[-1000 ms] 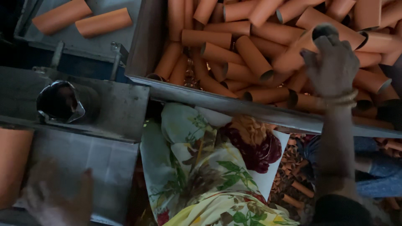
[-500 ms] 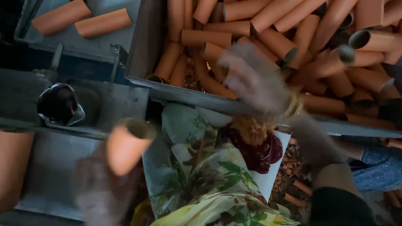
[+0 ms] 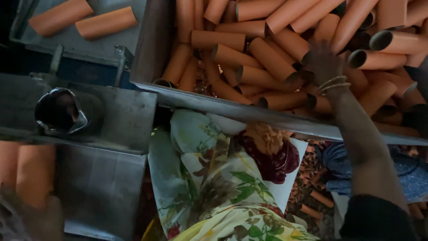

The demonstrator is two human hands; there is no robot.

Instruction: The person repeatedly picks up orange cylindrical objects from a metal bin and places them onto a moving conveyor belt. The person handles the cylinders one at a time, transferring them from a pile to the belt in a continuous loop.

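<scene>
Right hand (image 3: 324,62) reaching into the bin (image 3: 154,49) at one o'clock, fingers on the tubes (image 3: 272,58), grip unclear; left hand (image 3: 31,218) grasping a tube (image 3: 34,174); bin mostly full, two tubes out

Orange tubes (image 3: 232,56): matt cardboard, smooth. Bin (image 3: 154,49) at 12 o'clock: dull grey sheet metal. Machine plate (image 3: 120,116) at 9 o'clock: brushed metal, scuffed. Floral cloth (image 3: 205,178) at 6 o'clock: soft, printed.

No packages, labels, signs or screens show anywhere in this view: nothing printed, boxed, wrapped or lit appears on any surface.
</scene>
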